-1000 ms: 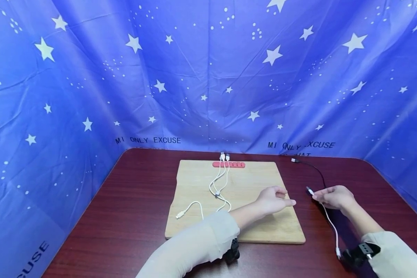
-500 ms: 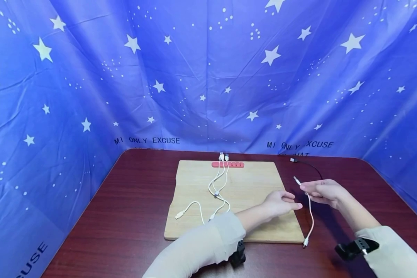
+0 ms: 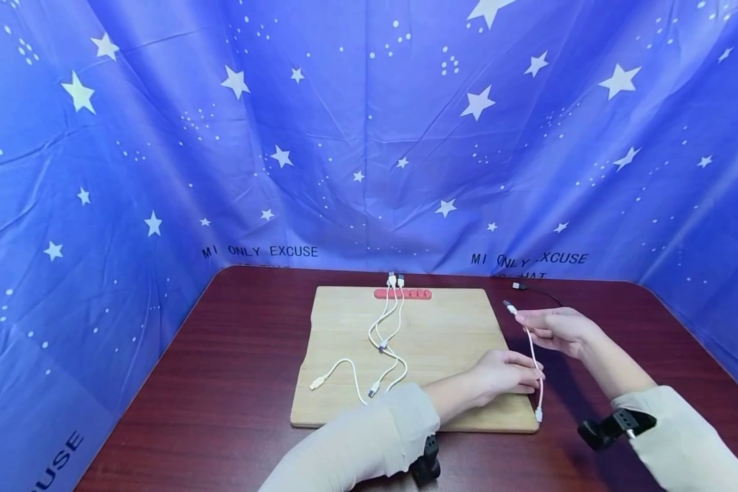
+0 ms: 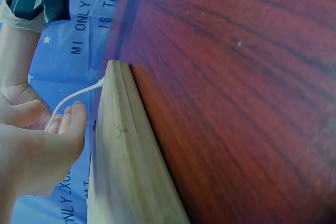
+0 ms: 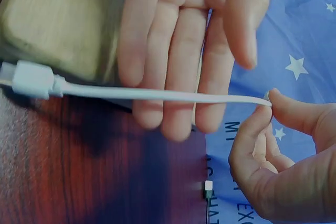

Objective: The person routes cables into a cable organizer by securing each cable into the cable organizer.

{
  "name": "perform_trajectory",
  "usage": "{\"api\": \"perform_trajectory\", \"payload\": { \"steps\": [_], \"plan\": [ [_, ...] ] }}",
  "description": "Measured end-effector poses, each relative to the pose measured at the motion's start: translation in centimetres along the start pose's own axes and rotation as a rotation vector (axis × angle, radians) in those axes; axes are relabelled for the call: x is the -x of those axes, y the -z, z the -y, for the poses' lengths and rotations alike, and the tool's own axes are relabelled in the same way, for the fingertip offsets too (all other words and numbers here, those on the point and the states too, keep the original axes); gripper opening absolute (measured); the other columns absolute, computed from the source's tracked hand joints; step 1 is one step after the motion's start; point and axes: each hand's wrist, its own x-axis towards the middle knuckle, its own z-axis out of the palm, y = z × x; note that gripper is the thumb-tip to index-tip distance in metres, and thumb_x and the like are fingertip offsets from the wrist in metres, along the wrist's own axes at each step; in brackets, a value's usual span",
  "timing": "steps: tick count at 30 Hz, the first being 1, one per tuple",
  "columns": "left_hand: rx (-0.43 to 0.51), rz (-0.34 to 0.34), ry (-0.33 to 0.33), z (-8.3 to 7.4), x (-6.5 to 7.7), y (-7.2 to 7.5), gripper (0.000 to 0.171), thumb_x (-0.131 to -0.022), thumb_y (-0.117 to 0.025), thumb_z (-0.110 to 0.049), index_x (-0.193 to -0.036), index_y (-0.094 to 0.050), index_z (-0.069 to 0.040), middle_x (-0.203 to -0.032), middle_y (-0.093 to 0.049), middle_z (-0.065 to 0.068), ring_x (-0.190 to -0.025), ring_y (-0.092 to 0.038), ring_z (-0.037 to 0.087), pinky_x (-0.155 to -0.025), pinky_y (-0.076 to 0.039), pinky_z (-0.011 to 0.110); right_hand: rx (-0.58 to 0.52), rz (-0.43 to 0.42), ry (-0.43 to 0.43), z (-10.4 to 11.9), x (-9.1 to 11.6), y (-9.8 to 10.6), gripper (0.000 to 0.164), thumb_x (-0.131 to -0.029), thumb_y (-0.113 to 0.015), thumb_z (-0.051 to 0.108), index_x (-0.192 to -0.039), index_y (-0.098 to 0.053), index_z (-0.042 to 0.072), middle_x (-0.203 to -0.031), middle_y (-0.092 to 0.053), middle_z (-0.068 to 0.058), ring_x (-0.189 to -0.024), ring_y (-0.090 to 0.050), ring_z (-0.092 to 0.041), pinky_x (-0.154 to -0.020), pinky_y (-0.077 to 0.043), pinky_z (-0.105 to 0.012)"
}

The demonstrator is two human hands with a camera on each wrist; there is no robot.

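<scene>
A short white USB cable (image 3: pixel 533 352) hangs at the board's right edge. My right hand (image 3: pixel 562 329) pinches it near its upper plug (image 3: pixel 510 307), thumb against fingers. Its lower plug (image 5: pixel 34 78) dangles near the board's front right corner. My left hand (image 3: pixel 506 374) is beside the cable's middle; in the right wrist view its straight fingers (image 5: pixel 178 72) lie behind the cable, the thumb standing apart. Whether those fingers touch the cable is hard to tell. The wooden board (image 3: pixel 455 328) lies below the left hand.
A red cable holder (image 3: pixel 404 294) sits at the board's back edge, with white cables (image 3: pixel 383 328) running from it over the board. One white plug (image 3: pixel 317 383) lies at the left. A black cable (image 3: pixel 538 290) rests on the dark red table (image 3: pixel 240 355). Starry blue cloth (image 3: pixel 369 137) hangs behind.
My right hand has carried the white USB cable left and away from me, to the board's right edge. My left hand has moved slightly right and nearer me, reaching the cable.
</scene>
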Motion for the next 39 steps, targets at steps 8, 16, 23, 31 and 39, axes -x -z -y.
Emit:
{"api": "perform_trajectory", "payload": {
  "steps": [8, 16, 23, 31, 39],
  "plan": [
    [0.133, 0.073, 0.024, 0.3, 0.0, 0.2, 0.020, -0.089, -0.058, 0.006, -0.106, -0.066, 0.014, -0.107, -0.066, 0.035, -0.101, -0.069, 0.040, -0.087, -0.059, 0.040, -0.059, 0.020, -0.015, 0.6, -0.5, -0.3, 0.018, -0.093, -0.063, 0.015, -0.080, -0.070, 0.025, -0.074, -0.066, 0.016, -0.068, -0.059, 0.005, -0.067, -0.052, -0.012],
    [0.196, 0.033, 0.041, -0.2, 0.3, 0.5, 0.020, -0.088, -0.059, 0.007, -0.106, -0.066, 0.014, -0.107, -0.067, 0.034, -0.106, -0.066, 0.042, -0.087, -0.059, 0.042, -0.108, 0.059, -0.017, 0.9, -1.5, -0.6, 0.012, -0.093, -0.062, 0.013, -0.087, -0.063, 0.023, -0.076, -0.065, 0.015, -0.066, -0.056, 0.003, -0.068, -0.051, -0.014],
    [0.178, -0.034, 0.079, -0.6, 0.6, 1.3, 0.019, -0.087, -0.061, 0.007, -0.103, -0.067, 0.013, -0.102, -0.069, 0.032, -0.102, -0.068, 0.041, -0.084, -0.060, 0.042, -0.132, 0.068, -0.011, 1.0, -2.4, -0.8, 0.010, -0.093, -0.063, 0.013, -0.088, -0.062, 0.022, -0.081, -0.070, 0.014, -0.071, -0.060, 0.003, -0.070, -0.053, -0.014],
    [0.145, -0.116, 0.126, -0.9, 0.8, 2.7, 0.013, -0.085, -0.063, 0.006, -0.096, -0.069, 0.009, -0.098, -0.071, 0.029, -0.096, -0.071, 0.035, -0.080, -0.061, 0.038, -0.175, 0.069, -0.004, 1.2, -3.7, -1.0, 0.013, -0.090, -0.065, 0.008, -0.084, -0.063, 0.019, -0.080, -0.073, 0.010, -0.075, -0.064, 0.001, -0.072, -0.055, -0.014],
    [0.156, -0.159, 0.162, -1.0, 0.9, 4.5, 0.009, -0.084, -0.064, 0.008, -0.092, -0.069, 0.006, -0.101, -0.070, 0.029, -0.096, -0.071, 0.034, -0.081, -0.061, 0.037, -0.175, 0.141, 0.003, 1.4, -5.3, -1.5, 0.018, -0.091, -0.062, 0.002, -0.083, -0.066, 0.018, -0.082, -0.075, 0.008, -0.080, -0.068, 0.000, -0.076, -0.057, -0.016]
  ]
}}
